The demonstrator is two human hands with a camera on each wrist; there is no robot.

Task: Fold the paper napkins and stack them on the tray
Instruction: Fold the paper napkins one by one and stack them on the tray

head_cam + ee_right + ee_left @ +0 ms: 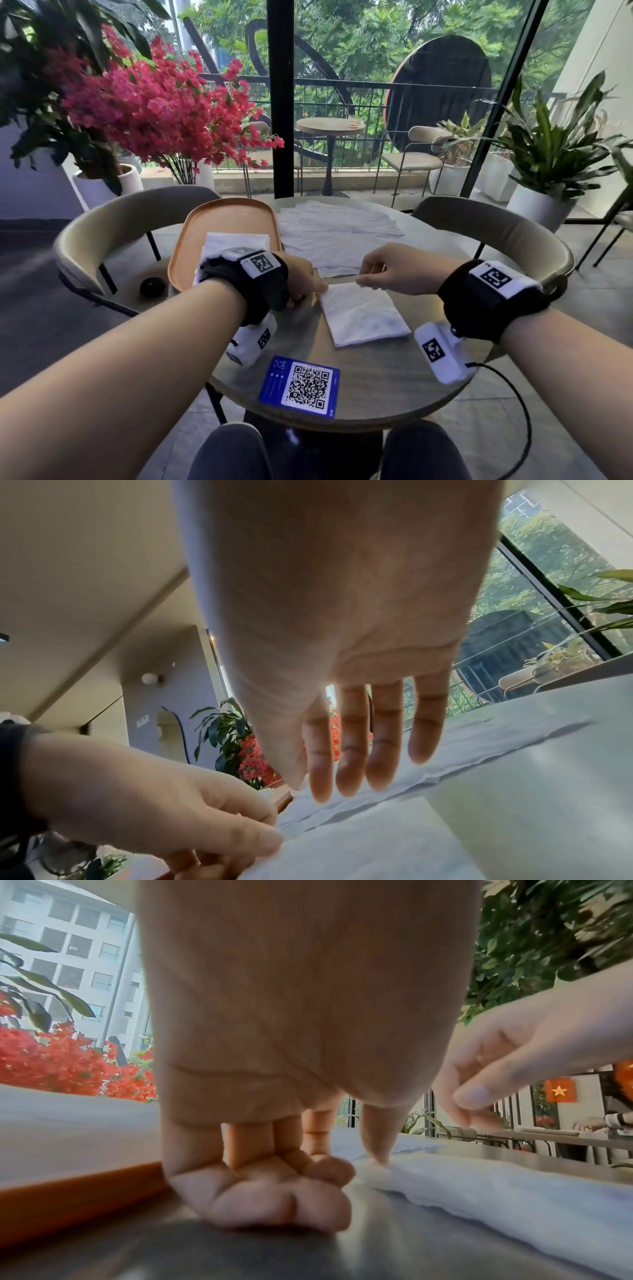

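Head view shows my left hand (301, 277) and my right hand (394, 270) meeting at the far edge of a folded napkin (363, 313) that lies flat on the round bench (376, 387), near its middle. My left hand has its fingers curled under, knuckles down on the bench, the thumb and forefinger pinching the napkin's far left corner. My right hand is at the far edge; in the right wrist view its fingers (352, 750) hang straight and loose above the paper, gripping nothing. Left of the napkin sits the orange tray (205, 222), bearing a stack of folded napkins (233, 241). Farther back, unfolded napkins (335, 226) are spread on the bench. A blue QR card (301, 387) lies at the near edge.
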